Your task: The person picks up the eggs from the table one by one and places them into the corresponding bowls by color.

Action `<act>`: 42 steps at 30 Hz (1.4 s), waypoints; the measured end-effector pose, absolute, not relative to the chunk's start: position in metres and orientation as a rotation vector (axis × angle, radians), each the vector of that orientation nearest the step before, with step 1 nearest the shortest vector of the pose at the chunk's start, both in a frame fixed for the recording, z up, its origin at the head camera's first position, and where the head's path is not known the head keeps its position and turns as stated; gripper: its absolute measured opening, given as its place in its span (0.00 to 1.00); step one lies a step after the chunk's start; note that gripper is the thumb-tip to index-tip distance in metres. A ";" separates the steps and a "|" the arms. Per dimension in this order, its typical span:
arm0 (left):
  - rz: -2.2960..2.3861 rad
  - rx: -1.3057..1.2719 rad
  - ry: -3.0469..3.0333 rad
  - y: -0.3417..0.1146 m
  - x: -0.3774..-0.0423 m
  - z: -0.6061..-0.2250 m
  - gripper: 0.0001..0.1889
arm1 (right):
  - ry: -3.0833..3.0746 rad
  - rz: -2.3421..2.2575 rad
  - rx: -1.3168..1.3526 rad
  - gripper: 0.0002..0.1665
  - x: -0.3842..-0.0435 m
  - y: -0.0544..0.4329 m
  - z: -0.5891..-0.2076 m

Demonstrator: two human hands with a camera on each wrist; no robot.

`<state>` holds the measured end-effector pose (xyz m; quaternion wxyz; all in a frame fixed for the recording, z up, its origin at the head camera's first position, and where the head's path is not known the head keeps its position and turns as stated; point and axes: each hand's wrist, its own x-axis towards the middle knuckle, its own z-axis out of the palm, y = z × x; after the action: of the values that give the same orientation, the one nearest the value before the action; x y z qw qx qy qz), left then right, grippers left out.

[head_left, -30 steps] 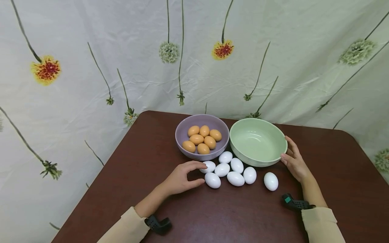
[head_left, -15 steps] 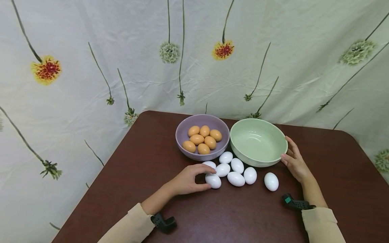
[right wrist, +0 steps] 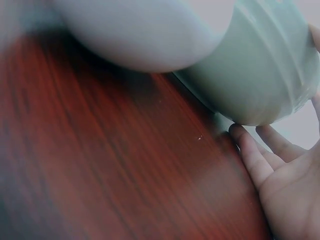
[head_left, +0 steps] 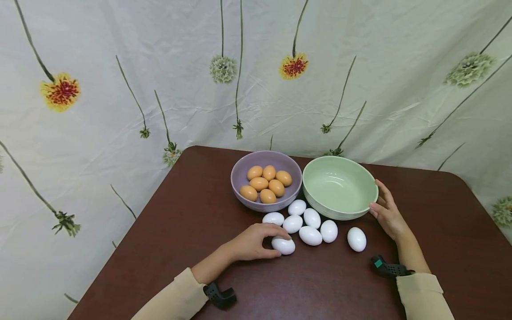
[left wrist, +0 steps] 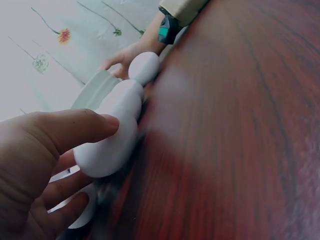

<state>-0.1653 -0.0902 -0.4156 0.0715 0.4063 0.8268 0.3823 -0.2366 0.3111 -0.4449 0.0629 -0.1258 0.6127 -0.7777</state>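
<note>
My left hand (head_left: 256, 242) pinches a white egg (head_left: 285, 246) between thumb and fingers, low at the table. In the left wrist view the thumb lies over this smooth white egg (left wrist: 107, 152), with fingers behind it. Several more white eggs (head_left: 310, 235) lie grouped just beyond, in front of the bowls. My right hand (head_left: 390, 216) rests against the right outer side of a pale green bowl (head_left: 338, 212), which has nothing in it. Up close in the right wrist view, fairly straight fingers (right wrist: 252, 155) touch the bowl's side.
Left of the green bowl, and close against it, stands a purple bowl (head_left: 238, 198) with several brown eggs (head_left: 259, 183) inside. One white egg (head_left: 357, 239) lies apart near my right hand. The dark wooden table (head_left: 304, 284) ends at a flower-printed cloth (head_left: 180, 58) behind.
My left hand has moved right and slightly nearer, from beside the eggs to a pinch on the nearest left one. That egg has shifted slightly toward me. The right hand has stayed put.
</note>
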 end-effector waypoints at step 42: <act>1.171 1.250 2.421 -0.071 -0.191 -0.390 0.23 | 1.838 -2.349 -0.367 0.40 -0.239 0.313 -0.448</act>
<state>-0.1908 -0.0715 -0.3903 0.0879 0.4199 0.8132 0.3934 -0.2389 0.3129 -0.4479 0.0683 -0.1219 0.6101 -0.7799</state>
